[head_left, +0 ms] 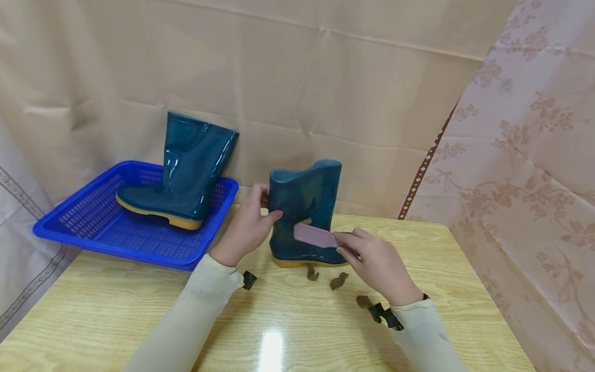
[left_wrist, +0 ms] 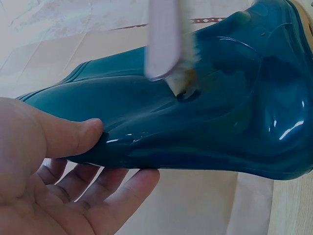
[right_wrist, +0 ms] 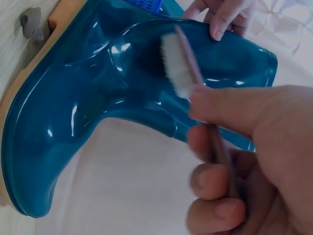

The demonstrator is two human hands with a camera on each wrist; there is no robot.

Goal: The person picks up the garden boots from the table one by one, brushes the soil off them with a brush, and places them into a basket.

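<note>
A dark teal rubber boot point(head_left: 304, 199) with a yellow sole stands upright on the table. My left hand point(head_left: 248, 222) grips the back of its shaft, thumb on the near side and fingers behind. In my right hand point(head_left: 378, 263) is a brush with a pinkish back point(head_left: 316, 236), held by its handle. The white bristles point(right_wrist: 177, 66) face the boot's side at the lower shaft. By the bristle tips in the left wrist view, a small dark brown spot point(left_wrist: 182, 94) shows on the boot. Whether the bristles press on it is blurred.
On the left, a blue plastic basket point(head_left: 74, 233) holds a second teal boot point(head_left: 186, 168). Brown pieces point(head_left: 339, 281) lie on the wooden table point(head_left: 279, 315) in front of the standing boot. A beige curtain point(head_left: 279, 77) hangs close behind, and a floral one point(head_left: 525, 181) at right.
</note>
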